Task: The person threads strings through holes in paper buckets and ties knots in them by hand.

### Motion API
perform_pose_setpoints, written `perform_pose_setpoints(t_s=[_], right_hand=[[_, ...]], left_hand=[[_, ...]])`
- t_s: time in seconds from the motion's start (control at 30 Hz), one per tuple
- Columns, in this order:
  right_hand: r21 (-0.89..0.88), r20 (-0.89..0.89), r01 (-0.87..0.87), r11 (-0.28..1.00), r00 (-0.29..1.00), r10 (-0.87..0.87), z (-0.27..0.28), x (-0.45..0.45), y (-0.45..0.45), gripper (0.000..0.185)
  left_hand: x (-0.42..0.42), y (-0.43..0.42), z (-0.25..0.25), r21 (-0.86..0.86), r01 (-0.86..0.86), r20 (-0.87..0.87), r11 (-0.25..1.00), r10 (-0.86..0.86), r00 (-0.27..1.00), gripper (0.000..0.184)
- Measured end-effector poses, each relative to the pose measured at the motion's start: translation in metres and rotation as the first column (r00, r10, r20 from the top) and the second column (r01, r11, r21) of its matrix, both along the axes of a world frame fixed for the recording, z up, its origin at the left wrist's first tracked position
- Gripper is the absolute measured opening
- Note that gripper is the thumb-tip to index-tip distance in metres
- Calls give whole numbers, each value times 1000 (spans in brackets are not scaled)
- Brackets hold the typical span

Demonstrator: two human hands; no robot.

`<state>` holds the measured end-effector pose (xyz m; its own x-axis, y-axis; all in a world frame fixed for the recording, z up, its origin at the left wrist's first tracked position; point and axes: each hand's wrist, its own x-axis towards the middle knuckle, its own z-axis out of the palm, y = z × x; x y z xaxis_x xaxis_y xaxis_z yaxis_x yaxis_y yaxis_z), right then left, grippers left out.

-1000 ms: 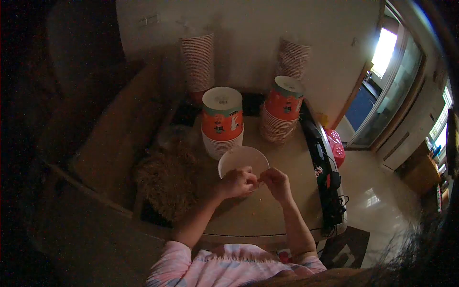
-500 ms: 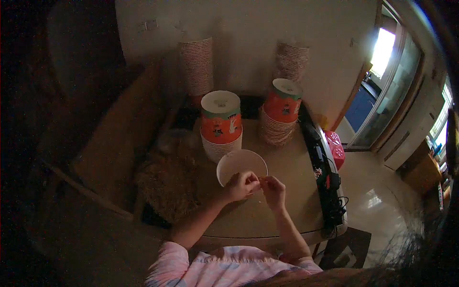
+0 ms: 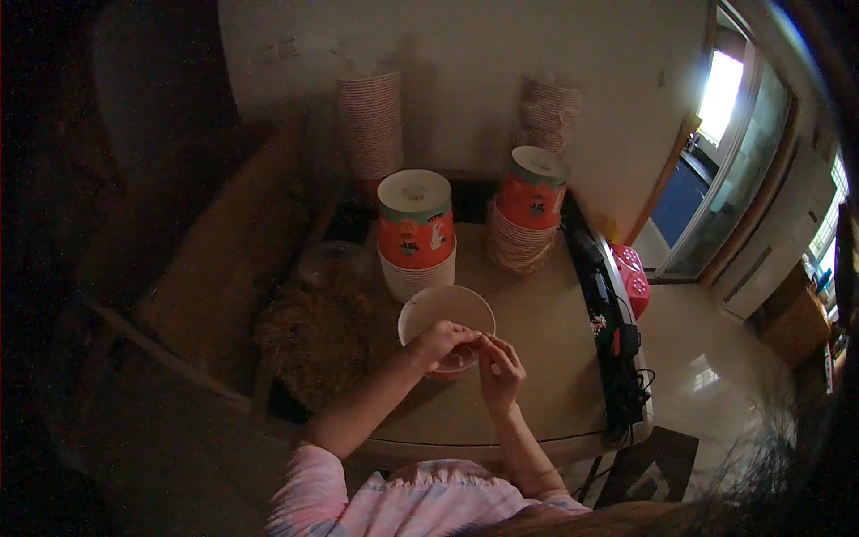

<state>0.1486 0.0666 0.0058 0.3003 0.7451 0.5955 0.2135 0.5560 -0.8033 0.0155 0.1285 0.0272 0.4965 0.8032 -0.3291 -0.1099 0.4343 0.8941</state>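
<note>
"Where was the pale tub (image 3: 438,306)?"

"On the tan worktop (image 3: 550,358) in front of you, open end up. Your left hand (image 3: 442,344) was at its near side, your right hand (image 3: 502,371) just off its right."

"And the grip?"

"Thumb and fingers were pressed together on both hands, meeting near the rim. You were in shadow, so I couldn't tell whether anything small sat between them."

"What shared the surface?"

"Beyond the tub you had two upturned stacks of orange tubs (image 3: 416,237), with taller stacks (image 3: 370,130) by the wall (image 3: 465,98). A shaggy brown bundle (image 3: 318,345) lay to your left."

"The room?"

"Dim around you; a bright window (image 3: 718,98) showed at right, above a glossy floor (image 3: 693,345)."
</note>
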Motion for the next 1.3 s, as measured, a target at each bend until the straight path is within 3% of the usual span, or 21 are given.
perform_pose_setpoints(t_s=[0.07,0.17,0.27,0.37,0.47,0.67,0.87,0.97,1.07,1.17,1.3], right_hand=[[102,195,55,993,978,-74,2,2,0,19],[96,195,60,994,978,-78,2,2,-2,19],[-229,-229,-231,946,957,178,-6,6,-6,14],[-306,-273,-263,915,945,181,-4,6,-5,10],[-267,-311,-272,924,932,185,-6,8,-2,5],[-288,-56,-98,953,995,85,-4,9,-1,3],[-261,-77,-122,958,991,105,-6,9,0,4],[-220,-209,-247,944,957,202,-4,7,1,6],[-254,-490,-432,865,829,269,2,7,1,9],[-243,-257,-321,915,931,259,-2,7,1,8],[-237,-98,-220,946,974,202,-4,9,2,7]], left_hand=[[-2,0,1,1,19,42,1000,-19,999,16],[-3,-5,5,81,27,-4,996,-27,1000,13],[-1,-13,13,256,-23,-132,966,59,989,12],[-2,-18,10,392,-7,-184,920,85,979,13],[0,-26,18,441,-39,-233,897,156,960,14],[1,-24,4,590,-52,-276,805,262,925,17],[5,-26,7,732,14,-342,681,350,872,11],[4,-25,2,757,-22,-315,653,394,864,9],[2,-22,-7,724,-94,-267,683,404,875,8],[0,-24,-2,615,-134,-242,777,348,906,7],[0,-26,6,511,-148,-208,847,289,934,7]])
